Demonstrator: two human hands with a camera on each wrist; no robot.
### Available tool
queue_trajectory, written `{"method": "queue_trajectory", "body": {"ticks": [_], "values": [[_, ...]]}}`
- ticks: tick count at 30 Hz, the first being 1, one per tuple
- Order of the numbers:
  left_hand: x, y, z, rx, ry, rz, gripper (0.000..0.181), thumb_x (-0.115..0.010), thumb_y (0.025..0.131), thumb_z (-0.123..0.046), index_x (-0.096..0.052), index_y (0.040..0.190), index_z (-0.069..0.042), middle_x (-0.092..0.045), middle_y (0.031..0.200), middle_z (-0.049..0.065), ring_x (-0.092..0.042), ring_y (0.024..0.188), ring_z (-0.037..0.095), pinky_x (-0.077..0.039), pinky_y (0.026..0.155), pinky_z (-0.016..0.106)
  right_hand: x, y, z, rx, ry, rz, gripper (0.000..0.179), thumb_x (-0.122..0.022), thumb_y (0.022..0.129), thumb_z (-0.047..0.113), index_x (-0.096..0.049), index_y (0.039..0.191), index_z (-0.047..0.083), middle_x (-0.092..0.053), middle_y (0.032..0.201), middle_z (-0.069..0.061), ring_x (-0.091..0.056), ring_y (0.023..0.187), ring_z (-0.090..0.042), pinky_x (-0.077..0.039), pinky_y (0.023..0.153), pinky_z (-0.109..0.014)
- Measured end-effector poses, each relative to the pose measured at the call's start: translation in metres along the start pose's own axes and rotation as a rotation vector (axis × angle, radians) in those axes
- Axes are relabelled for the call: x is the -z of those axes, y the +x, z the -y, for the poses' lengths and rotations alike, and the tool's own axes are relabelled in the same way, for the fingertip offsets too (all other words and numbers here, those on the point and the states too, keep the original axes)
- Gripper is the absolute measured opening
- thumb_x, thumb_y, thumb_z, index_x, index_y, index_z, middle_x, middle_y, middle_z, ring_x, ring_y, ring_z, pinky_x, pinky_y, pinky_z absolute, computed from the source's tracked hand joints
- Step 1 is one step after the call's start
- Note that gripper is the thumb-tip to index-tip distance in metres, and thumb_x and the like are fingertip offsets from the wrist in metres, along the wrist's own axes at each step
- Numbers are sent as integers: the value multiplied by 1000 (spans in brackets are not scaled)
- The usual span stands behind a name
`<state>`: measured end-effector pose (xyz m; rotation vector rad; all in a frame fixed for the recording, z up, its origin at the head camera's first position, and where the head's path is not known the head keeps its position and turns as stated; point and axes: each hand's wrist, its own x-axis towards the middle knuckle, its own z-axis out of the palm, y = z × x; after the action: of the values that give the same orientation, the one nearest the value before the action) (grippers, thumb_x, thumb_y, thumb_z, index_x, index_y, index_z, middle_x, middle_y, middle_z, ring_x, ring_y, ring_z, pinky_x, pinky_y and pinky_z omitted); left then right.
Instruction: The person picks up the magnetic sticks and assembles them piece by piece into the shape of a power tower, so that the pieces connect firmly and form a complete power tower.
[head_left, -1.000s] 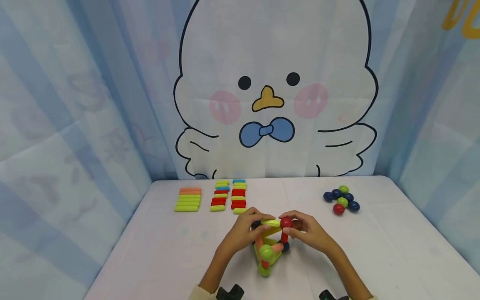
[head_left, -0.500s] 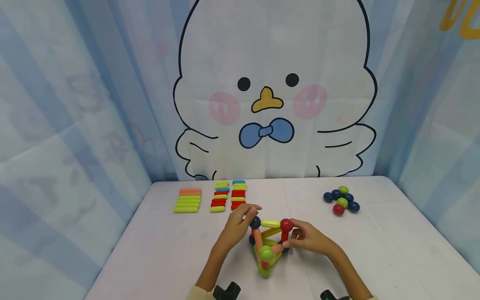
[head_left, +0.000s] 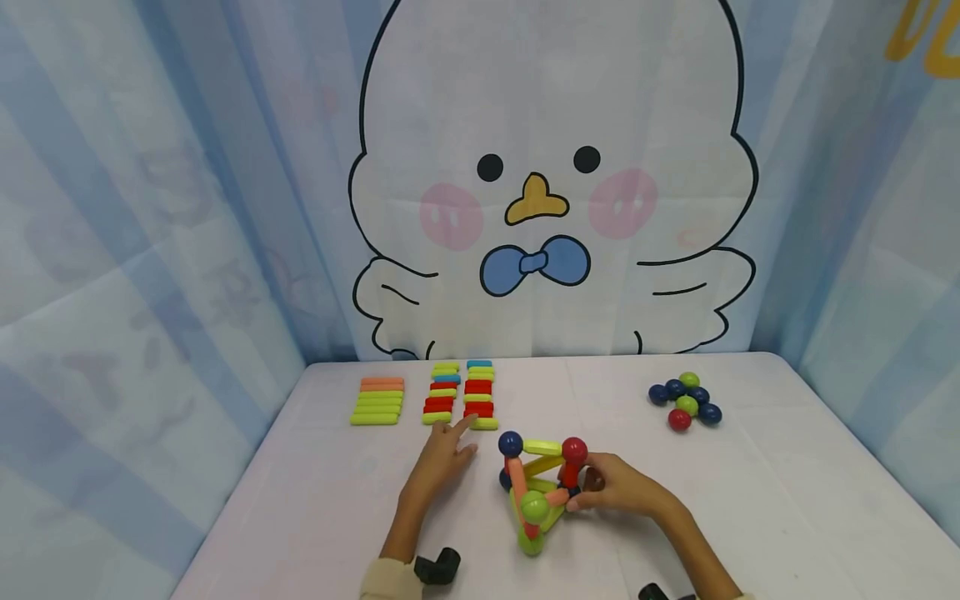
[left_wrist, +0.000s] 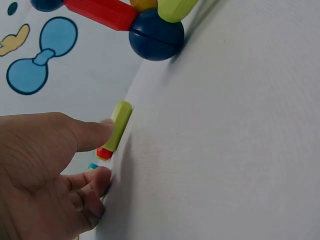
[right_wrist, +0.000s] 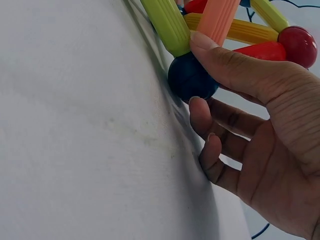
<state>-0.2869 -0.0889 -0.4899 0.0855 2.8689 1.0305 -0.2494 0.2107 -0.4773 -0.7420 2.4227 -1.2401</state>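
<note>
A frame of coloured rods and balls (head_left: 535, 507) stands on the table, green ball to the front, red ball at right, dark blue ball at back left. My right hand (head_left: 626, 487) grips its lower right corner. There, in the right wrist view, thumb and fingers lie around a dark blue ball (right_wrist: 190, 77), the thumb beside a salmon rod (right_wrist: 218, 20). My left hand (head_left: 441, 457) is away from the frame, at the near end of the rod columns. Its index finger reaches over a red rod (head_left: 478, 407), close to a yellow-green rod (left_wrist: 120, 125); nothing shows in its grasp.
At back left, salmon and yellow-green rods (head_left: 377, 408) lie in a column, beside another column of short rods (head_left: 439, 403). Loose balls (head_left: 686, 406) in blue, green and red cluster at back right. A curtain with a cartoon bird (head_left: 555, 317) hangs behind the table (head_left: 300, 517).
My left hand has let go of the frame's back left corner and moved left to the rods. My right hand has slid down from the red ball to the lower blue ball.
</note>
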Motion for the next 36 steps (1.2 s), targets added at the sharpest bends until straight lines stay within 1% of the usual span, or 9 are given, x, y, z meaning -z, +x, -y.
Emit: {"method": "queue_trajectory", "body": {"ticks": [6,13,18,21,24,27,30,32,36], "values": [[-9,2,-1,36,133,-64,50,-69,91,-29,-53,138,-33,-45,125,19,-54,106,29,-56,88,48,-11,5,1,-16,-17,-12,45,-78,82,24,-61,116,0,-61,84,1,-53,71,-10,-49,64,-21],[-11,-2,-10,48,140,-91,23,-76,84,-23,-62,103,-23,-47,113,13,-52,95,23,-57,81,38,-15,4,2,-34,-37,-25,43,-79,81,21,-61,114,1,-60,81,1,-53,69,-10,-47,61,-21],[-12,-2,-13,5,153,-82,22,-79,82,-23,-64,97,-17,-49,97,4,-49,87,16,-55,78,32,-14,5,2,-11,-65,-34,39,-79,80,23,-62,109,3,-62,84,1,-53,69,-9,-48,61,-21],[-8,-2,-12,-2,16,-88,20,-76,85,-21,-65,99,-12,-54,94,4,-52,85,16,-56,81,33,-13,6,0,-11,-87,-51,38,-79,81,26,-61,107,5,-62,82,2,-54,68,-8,-48,61,-21],[-1,-2,-12,13,-224,-78,21,-69,91,-23,-65,105,-8,-60,98,6,-55,87,17,-55,82,33,-13,6,-1,-21,-115,-82,39,-79,80,29,-60,105,5,-61,79,3,-54,65,-8,-47,59,-21],[8,-3,-18,37,-504,-24,30,-62,96,-29,-63,115,-6,-65,102,9,-57,90,17,-53,83,32,-12,5,-1,-33,-141,-118,40,-80,80,31,-60,103,5,-59,74,4,-53,62,-8,-45,56,-21],[17,-7,-27,37,-722,72,38,-58,98,-33,-61,123,-4,-66,104,11,-58,92,18,-51,86,34,-12,5,-1,-56,-157,-147,41,-79,80,32,-60,103,4,-56,69,4,-50,59,-8,-42,52,-20],[22,-12,-35,10,-792,138,39,-55,99,-32,-58,125,-3,-66,104,10,-59,93,17,-50,90,36,-12,5,-2,-71,-167,-164,42,-78,81,33,-60,103,3,-53,66,4,-48,57,-7,-40,50,-20],[26,-21,-49,-50,-835,250,40,-55,100,-32,-55,125,-1,-69,105,8,-65,97,16,-50,95,39,-13,6,-3,-70,-210,-195,44,-77,81,36,-60,104,3,-50,67,5,-46,58,-6,-38,51,-20]]}}
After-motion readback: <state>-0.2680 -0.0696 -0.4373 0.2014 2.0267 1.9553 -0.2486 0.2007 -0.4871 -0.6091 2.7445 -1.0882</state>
